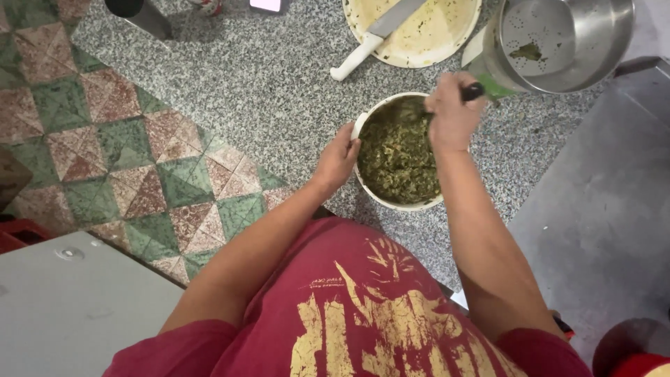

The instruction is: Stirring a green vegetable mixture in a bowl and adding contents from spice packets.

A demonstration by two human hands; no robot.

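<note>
Two hands work at a white bowl [391, 199] of chopped greens on the speckled counter [279, 84]: left hand [338, 157] clasps its rim; right hand [452, 115] is fisted around a black handle [473, 91], whose working end is hidden. Beyond, a steel colander [565, 42] is cropped.

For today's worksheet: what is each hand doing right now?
Left hand: closed on the bowl rim.
Right hand: closed on a black utensil handle.

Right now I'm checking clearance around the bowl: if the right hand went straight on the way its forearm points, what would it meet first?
Probably the metal colander: the right hand, gripping a dark handle over the bowl of greens, points up-right toward it. Depth is unclear.
</note>
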